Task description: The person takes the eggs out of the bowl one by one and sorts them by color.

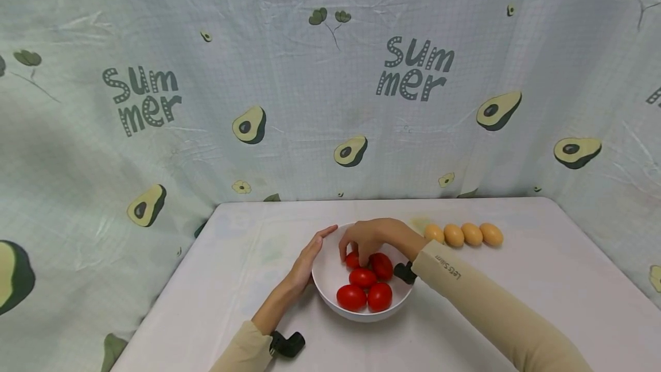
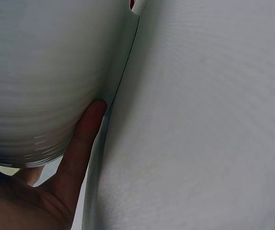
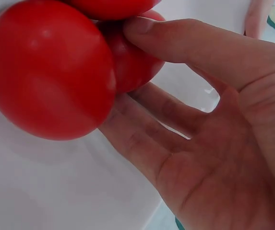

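Observation:
A white bowl (image 1: 322, 291) stands on the table with several red eggs (image 1: 352, 298) in it. My right hand (image 1: 366, 237) reaches in over the far rim. In the right wrist view its thumb lies on one red egg (image 3: 132, 67) and its fingers curl around the other side, pinching it. A larger red egg (image 3: 48, 72) lies right beside that one. At the bowl's left side, my left hand (image 1: 304, 266) rests against the outer wall with its fingers straight. The left wrist view shows a straight digit (image 2: 82, 139) along the bowl's ribbed side (image 2: 46, 72).
A row of several orange eggs (image 1: 472, 234) lies on the white table (image 1: 465, 291), just right of the bowl's far side. Behind the table hangs a pale curtain (image 1: 299, 85) printed with avocados. Black wrist cameras (image 1: 287, 345) are strapped on both wrists.

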Action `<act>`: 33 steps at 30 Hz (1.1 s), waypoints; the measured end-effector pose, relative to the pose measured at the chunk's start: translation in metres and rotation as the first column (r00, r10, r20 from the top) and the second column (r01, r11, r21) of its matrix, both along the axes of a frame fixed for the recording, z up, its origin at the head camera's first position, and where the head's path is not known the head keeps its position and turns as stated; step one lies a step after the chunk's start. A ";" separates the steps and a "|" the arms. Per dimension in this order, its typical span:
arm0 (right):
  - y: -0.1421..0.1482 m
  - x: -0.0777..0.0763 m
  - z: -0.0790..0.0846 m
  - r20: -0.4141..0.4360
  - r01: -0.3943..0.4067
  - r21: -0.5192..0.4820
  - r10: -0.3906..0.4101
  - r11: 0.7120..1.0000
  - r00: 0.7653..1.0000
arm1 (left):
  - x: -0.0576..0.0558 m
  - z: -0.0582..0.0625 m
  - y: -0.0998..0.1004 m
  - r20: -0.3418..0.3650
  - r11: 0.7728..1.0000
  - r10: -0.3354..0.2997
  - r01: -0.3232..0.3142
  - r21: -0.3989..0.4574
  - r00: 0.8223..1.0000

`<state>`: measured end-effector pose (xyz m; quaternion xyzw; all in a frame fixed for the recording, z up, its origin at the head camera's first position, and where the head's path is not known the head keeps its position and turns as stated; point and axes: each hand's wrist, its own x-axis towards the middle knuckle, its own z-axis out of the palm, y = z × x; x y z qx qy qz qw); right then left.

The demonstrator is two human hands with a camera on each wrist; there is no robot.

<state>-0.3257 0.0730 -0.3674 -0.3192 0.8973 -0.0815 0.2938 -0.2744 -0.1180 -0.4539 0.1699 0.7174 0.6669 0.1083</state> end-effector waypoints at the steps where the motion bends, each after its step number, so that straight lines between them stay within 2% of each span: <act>1: 0.000 0.000 0.000 0.001 0.001 0.001 -0.001 1.000 1.000 | 0.000 0.000 0.000 -0.004 1.000 0.000 0.000 -0.002 1.000; 4: 0.002 -0.001 0.000 0.004 0.015 0.003 -0.015 1.000 1.000 | 0.000 0.000 0.000 -0.006 1.000 -0.006 0.006 -0.001 1.000; 9: 0.006 -0.001 0.005 0.004 0.042 -0.004 -0.042 0.999 0.999 | 0.000 0.001 0.001 0.039 1.000 -0.004 0.004 0.004 0.999; 18: 0.013 0.001 0.021 -0.032 0.011 -0.088 -0.014 0.996 0.999 | 0.000 0.002 0.001 0.068 1.000 0.026 -0.026 -0.001 0.997; 26: 0.023 0.004 0.034 -0.079 -0.016 -0.173 0.002 0.985 0.997 | 0.002 0.003 0.000 0.058 0.999 0.031 -0.030 -0.009 0.998; 33: 0.038 0.013 0.044 -0.078 -0.015 -0.227 -0.003 0.974 0.997 | 0.003 0.001 0.000 0.010 1.000 0.000 0.000 -0.017 1.000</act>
